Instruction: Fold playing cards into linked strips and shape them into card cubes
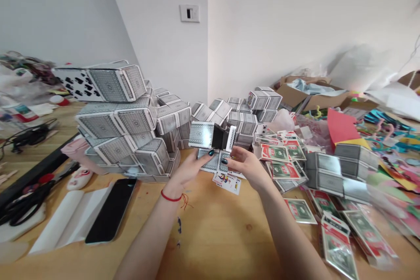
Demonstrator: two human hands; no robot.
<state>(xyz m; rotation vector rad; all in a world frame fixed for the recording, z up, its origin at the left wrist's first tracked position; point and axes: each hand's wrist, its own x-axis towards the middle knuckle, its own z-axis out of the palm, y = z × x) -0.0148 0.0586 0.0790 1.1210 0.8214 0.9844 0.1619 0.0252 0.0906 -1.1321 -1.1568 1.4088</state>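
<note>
Between my hands is a small block of folded playing cards (201, 134), grey-patterned on the outside, with a dark opening at its upper right. My left hand (193, 167) grips its lower left, thumb on the front face. The fingers of my right hand (246, 162) close on its right side, thumb and forefinger at the front. Just below the block a joker card (228, 182) lies face up on the wooden table (216, 236). What my other fingers do behind the block is hidden.
To the left rises a tall stack of card blocks (134, 122), with more card blocks (243, 120) behind my hands. A phone (111, 210) and black scissors (29, 201) lie left. Card boxes (337, 245) and coloured paper (343, 129) crowd the right.
</note>
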